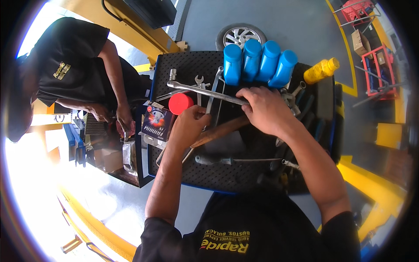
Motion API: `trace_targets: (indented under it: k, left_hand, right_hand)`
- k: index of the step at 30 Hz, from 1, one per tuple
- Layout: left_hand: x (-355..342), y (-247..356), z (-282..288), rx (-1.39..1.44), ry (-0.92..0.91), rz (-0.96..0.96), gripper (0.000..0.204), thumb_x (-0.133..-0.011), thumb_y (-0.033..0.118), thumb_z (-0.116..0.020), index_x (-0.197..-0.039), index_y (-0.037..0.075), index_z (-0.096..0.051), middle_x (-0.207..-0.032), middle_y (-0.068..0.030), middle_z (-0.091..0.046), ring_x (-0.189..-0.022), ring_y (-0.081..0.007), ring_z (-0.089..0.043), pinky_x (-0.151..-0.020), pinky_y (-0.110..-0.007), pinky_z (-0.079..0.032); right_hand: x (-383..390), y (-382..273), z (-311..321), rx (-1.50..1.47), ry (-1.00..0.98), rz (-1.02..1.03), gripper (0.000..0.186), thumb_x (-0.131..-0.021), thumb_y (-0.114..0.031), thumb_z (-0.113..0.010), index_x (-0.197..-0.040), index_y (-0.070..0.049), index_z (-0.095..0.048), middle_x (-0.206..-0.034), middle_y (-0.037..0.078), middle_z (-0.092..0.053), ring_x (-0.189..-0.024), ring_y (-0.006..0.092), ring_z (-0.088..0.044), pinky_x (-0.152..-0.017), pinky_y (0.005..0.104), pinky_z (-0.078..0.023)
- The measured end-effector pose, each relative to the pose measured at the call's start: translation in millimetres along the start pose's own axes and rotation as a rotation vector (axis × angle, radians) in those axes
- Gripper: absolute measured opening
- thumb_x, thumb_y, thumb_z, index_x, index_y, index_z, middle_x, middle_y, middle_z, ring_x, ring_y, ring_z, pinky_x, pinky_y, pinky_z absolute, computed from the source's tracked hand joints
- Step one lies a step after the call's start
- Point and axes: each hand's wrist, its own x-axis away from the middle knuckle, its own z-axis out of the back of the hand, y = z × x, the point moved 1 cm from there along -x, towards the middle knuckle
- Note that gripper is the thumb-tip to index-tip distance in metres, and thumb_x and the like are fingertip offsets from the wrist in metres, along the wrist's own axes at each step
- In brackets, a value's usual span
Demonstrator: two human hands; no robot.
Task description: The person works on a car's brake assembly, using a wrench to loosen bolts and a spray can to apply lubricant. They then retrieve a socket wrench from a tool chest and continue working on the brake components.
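Note:
My left hand [188,127] is closed, its fingertips pinching the lower end of a long wrench [214,98] that lies slantwise on the black ribbed mat [183,63]. My right hand [267,109] rests over the handle end of a long socket wrench [205,92], its fingers curled down around it. A socket [173,75] points up from that tool's far left end. Just beyond my left hand are a red round cap [180,103] and a dark box [156,123] with a printed picture. Under my hands lies a wooden handle [220,131]; an open-end wrench [199,83] is beyond.
Several blue bottles [252,61] stand at the far edge, with a yellow bottle [322,70] to their right. A screwdriver [218,160] lies near me. At left a co-worker [78,65] handles things over an open drawer [131,174]. A wheel [241,36] is on the floor.

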Motion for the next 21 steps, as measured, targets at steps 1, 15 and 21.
trace_targets:
  k: [1,15,21]
  left_hand:
    - [3,0,1,-0.024,0.012,-0.016,0.040,-0.084,0.028,-0.062,-0.111,-0.001,-0.068,-0.093,-0.0146,-0.073,-0.091,-0.0270,-0.071,-0.085,-0.036,-0.051]
    - [48,-2,42,-0.135,0.133,0.103,0.034,-0.089,0.024,-0.063,-0.116,0.006,-0.070,-0.101,-0.0132,-0.074,-0.095,-0.0261,-0.070,-0.086,-0.036,-0.052]
    - [43,7,35,-0.203,0.110,0.095,0.034,-0.089,0.027,-0.063,-0.115,0.008,-0.071,-0.104,-0.0127,-0.074,-0.097,-0.0276,-0.070,-0.087,-0.037,-0.051]
  right_hand:
    - [0,2,-1,-0.001,0.002,-0.005,0.027,-0.092,-0.014,-0.063,-0.119,-0.010,-0.062,-0.109,0.010,-0.068,-0.110,0.0311,-0.061,-0.097,0.0464,-0.044]
    - [-4,4,-4,0.039,-0.082,-0.024,0.027,-0.092,-0.015,-0.063,-0.118,-0.010,-0.063,-0.106,0.014,-0.068,-0.103,0.0321,-0.064,-0.096,0.0449,-0.045]
    - [-2,4,14,-0.036,-0.013,-0.005,0.025,-0.091,-0.013,-0.065,-0.116,-0.008,-0.063,-0.096,0.011,-0.071,-0.092,0.0304,-0.068,-0.082,0.0399,-0.053]
